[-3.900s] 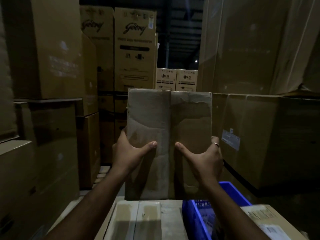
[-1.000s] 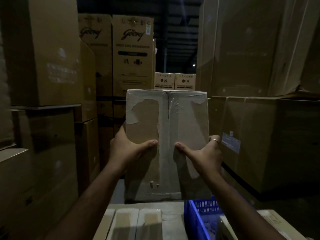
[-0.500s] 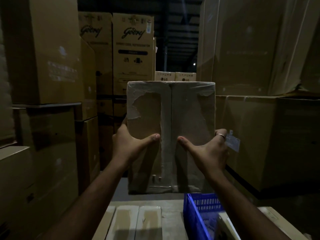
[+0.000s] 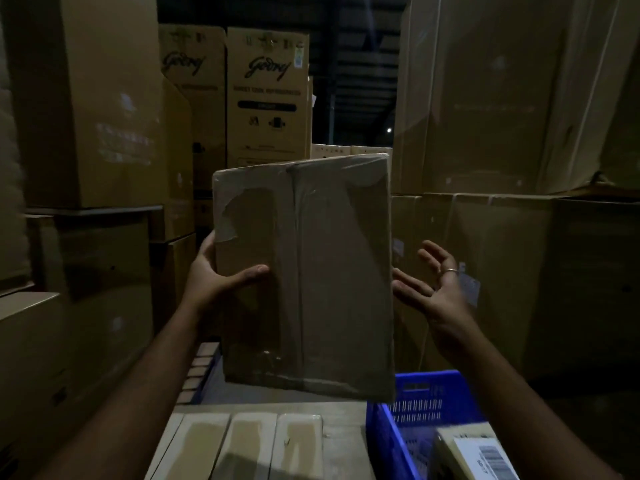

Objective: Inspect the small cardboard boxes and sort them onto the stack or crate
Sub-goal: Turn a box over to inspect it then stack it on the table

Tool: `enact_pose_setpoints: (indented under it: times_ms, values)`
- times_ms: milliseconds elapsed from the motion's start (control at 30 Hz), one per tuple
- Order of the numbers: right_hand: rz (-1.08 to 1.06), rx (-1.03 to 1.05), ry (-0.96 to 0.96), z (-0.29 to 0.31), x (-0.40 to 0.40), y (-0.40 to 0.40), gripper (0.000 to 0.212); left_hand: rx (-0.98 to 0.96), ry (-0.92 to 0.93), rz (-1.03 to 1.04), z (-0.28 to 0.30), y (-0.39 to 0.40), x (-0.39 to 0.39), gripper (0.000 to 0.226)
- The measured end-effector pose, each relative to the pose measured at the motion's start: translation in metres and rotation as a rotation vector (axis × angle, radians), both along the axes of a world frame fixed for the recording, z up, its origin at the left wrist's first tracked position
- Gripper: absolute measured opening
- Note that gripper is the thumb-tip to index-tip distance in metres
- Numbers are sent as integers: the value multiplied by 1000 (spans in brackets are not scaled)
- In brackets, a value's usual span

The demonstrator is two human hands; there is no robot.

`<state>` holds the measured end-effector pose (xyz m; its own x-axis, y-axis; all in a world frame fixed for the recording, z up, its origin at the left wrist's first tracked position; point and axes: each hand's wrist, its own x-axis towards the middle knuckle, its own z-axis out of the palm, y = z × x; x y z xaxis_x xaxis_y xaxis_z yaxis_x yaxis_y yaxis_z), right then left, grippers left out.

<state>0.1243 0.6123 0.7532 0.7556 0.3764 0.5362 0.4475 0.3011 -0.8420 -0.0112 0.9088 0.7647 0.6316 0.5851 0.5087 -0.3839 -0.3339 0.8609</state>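
Nearest, a stack of small boxes is lying low centre, with a blue crate just right of it holding a labelled box. Above them, the left hand is gripping the cardboard box by its left edge, thumb across the front, box tilted. The right hand is hovering spread, palm up, just beside the box's right edge. Large cartons are standing far behind.

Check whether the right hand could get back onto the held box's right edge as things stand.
Probably yes. The right hand is open, palm toward the cardboard box, just off its right edge with nothing between them. The left hand grips the box's left side and holds it up.
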Motion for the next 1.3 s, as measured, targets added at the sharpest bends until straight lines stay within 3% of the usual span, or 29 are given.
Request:
enact_pose_setpoints:
  times_ms: [67, 133, 233, 333, 367, 467, 600, 800, 967, 1100, 1300]
  values:
    - [32, -104, 36, -2, 6, -1, 150, 4, 47, -42, 1, 1, 1, 147]
    - [85, -189, 73, 0, 8, 2, 156, -29, 44, -123, -2, 0, 8, 141]
    - [-14, -144, 110, -5, 5, 9, 148, 66, 17, -33, -10, -12, 22, 99]
    - [-227, -102, 69, -17, -7, 30, 103, 149, 92, -22, -18, -45, 33, 35]
    - [-285, -110, 26, -23, -11, 38, 93, 123, 104, -101, -21, -60, 32, 35]
    - [-325, -116, -29, -36, -15, 54, 86, -1, 76, -286, -35, -79, 28, 77]
    - [-293, -108, -21, -46, -14, 62, 80, 156, 88, -120, -35, -71, 31, 89]
    - [-381, -91, -117, -39, -8, 73, 79, 156, 101, -75, -28, -59, 40, 78]
    - [-485, -123, -190, -29, 0, 83, 83, 83, 67, -52, -24, -55, 52, 53]
    - [-464, -130, -205, -22, 0, 78, 80, 110, 74, -27, -23, -50, 55, 62]
    - [-478, -126, -236, -24, -5, 77, 76, 40, 21, -56, -40, -57, 55, 57]
